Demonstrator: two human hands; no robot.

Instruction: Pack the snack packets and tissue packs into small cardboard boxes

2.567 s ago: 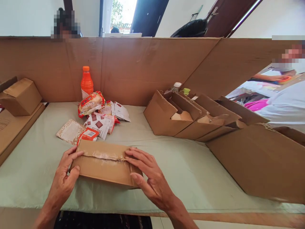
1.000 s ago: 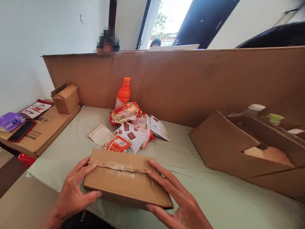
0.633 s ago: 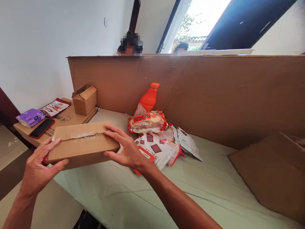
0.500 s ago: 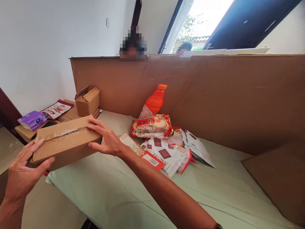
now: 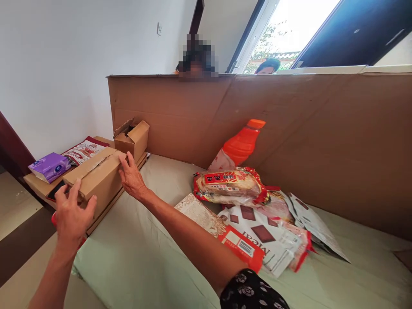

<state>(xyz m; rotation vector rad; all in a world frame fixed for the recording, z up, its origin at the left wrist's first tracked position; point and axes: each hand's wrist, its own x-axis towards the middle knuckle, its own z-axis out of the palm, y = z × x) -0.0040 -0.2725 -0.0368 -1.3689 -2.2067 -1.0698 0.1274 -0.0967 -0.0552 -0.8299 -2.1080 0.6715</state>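
A closed brown cardboard box (image 5: 99, 182) rests on a low cardboard surface at the left, its top seam showing a torn strip of tape. My left hand (image 5: 73, 214) is at the box's near left corner, fingers curved over the end and thumb along the front side. At the opposite end, my right hand (image 5: 133, 178) presses its fingertips against the right edge. A purple tissue pack (image 5: 49, 167) and a white-and-maroon food pouch (image 5: 85, 150) lie just behind the box. A smaller cardboard box (image 5: 133, 137) with raised flaps stands beyond its right end.
On the green-sheeted bed (image 5: 135, 253) lie a bread pack (image 5: 228, 184), an orange-capped bottle (image 5: 240, 146) leaning back, a white "Meal" bag (image 5: 257, 231) and a red-and-beige packet (image 5: 206, 219). A tall cardboard panel (image 5: 180, 111) stands behind. Two people's heads show above it.
The held box has moved away from me, down onto the cardboard surface beside the tissue pack. Both hands went with it. My view has shifted left, so the food packs appear farther right.
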